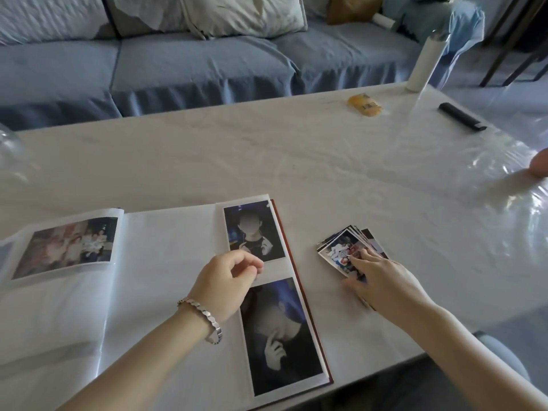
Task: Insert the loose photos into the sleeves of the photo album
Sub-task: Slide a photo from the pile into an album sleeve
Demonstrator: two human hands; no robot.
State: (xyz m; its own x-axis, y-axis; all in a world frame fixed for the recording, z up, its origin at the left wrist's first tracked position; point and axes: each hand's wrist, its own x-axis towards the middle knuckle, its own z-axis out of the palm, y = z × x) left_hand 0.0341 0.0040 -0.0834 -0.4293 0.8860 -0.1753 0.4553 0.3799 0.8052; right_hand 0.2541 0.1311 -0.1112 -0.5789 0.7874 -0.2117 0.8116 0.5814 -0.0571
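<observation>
An open photo album (166, 262) lies flat on the white table. Its right page holds two dark portrait photos, an upper one (250, 231) and a lower one (278, 333). On the raised left page sits a landscape group photo (66, 247). My left hand (225, 283), with a silver bracelet at the wrist, hovers over the right page between the two portraits, fingers loosely curled with nothing in them. To the right of the album lies a fanned stack of loose photos (345, 247). My right hand (376, 277) rests on that stack, fingertips on the top photo and thumb at its near edge.
At the far side of the table stand a white bottle (422, 65), a yellow packet (366, 106) and a black lighter (461, 117). Crinkled clear plastic (504, 185) covers the table's right end. A blue sofa (192, 60) runs behind the table.
</observation>
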